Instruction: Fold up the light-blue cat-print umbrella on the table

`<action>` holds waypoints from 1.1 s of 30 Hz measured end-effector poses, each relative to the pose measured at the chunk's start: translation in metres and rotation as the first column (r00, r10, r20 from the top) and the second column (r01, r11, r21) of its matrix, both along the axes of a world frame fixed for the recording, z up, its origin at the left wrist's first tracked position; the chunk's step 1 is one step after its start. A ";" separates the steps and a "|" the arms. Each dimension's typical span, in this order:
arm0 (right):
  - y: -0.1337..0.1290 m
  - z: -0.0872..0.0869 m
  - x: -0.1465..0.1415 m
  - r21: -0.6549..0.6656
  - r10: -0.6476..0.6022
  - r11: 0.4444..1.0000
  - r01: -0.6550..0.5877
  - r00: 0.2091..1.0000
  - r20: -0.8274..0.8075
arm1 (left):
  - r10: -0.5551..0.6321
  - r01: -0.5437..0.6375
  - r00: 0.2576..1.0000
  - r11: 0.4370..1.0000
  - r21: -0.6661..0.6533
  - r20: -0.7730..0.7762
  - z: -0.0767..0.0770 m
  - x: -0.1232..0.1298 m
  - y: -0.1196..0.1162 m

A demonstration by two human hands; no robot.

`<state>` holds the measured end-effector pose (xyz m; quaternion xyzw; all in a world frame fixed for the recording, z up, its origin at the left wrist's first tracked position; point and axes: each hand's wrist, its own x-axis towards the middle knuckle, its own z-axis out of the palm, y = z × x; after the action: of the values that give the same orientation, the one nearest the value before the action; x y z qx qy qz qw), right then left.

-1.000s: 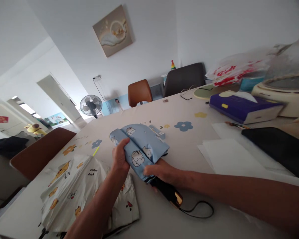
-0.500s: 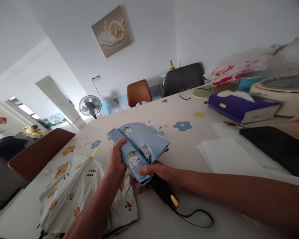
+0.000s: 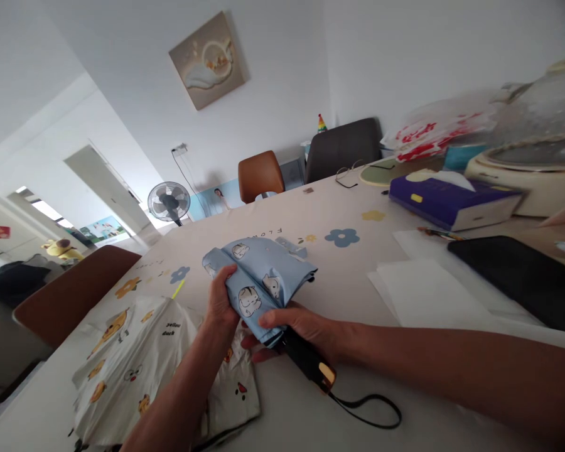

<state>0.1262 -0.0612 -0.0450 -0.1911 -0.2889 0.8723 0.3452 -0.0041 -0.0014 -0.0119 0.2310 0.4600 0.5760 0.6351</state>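
A light blue folding umbrella (image 3: 258, 276) with white cartoon animals is held above the table, its canopy collapsed and a loose flap spreading to the right. My left hand (image 3: 223, 295) grips the canopy from the left, thumb on top. Closer to the handle, my right hand (image 3: 301, 323) wraps the lower canopy, with its thumb pressed on the fabric and some fingers underneath. The black handle (image 3: 308, 361) has a gold button and a wrist strap that hangs to the right. Under my left forearm lies a white umbrella (image 3: 136, 370) with yellow duck prints, loosely folded.
On the right are a purple tissue box (image 3: 452, 198), white papers (image 3: 424, 289), a black flat case (image 3: 513, 276) and a glass-topped appliance (image 3: 537, 163). Eyeglasses (image 3: 348, 176) lie at the far table edge. Brown chairs (image 3: 261, 176) and a fan (image 3: 168, 202) stand beyond.
Both hands keep the same hold on the blue umbrella. Its loose flap at the right has shifted slightly downward. The whole view has moved a little.
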 end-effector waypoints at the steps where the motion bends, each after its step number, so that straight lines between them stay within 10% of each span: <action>1: 0.000 0.001 0.000 0.011 -0.025 1.000 0.024 1.000 0.011 | 0.002 -0.002 1.000 1.000 0.005 0.002 -0.001 0.000 0.001; 13: 0.000 0.006 -0.002 0.112 -0.186 0.980 0.165 0.960 0.209 | 0.022 -0.022 1.000 0.999 -0.026 0.011 -0.013 -0.001 0.008; 33: 0.012 -0.014 0.003 -0.005 0.114 0.993 -0.117 0.960 0.254 | -0.031 0.033 0.999 0.997 -0.070 0.033 -0.017 0.000 0.006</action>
<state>0.1296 -0.0493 -0.0590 -0.2825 -0.3457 0.8578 0.2548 -0.0036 0.0049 -0.0291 0.2064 0.4661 0.5528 0.6593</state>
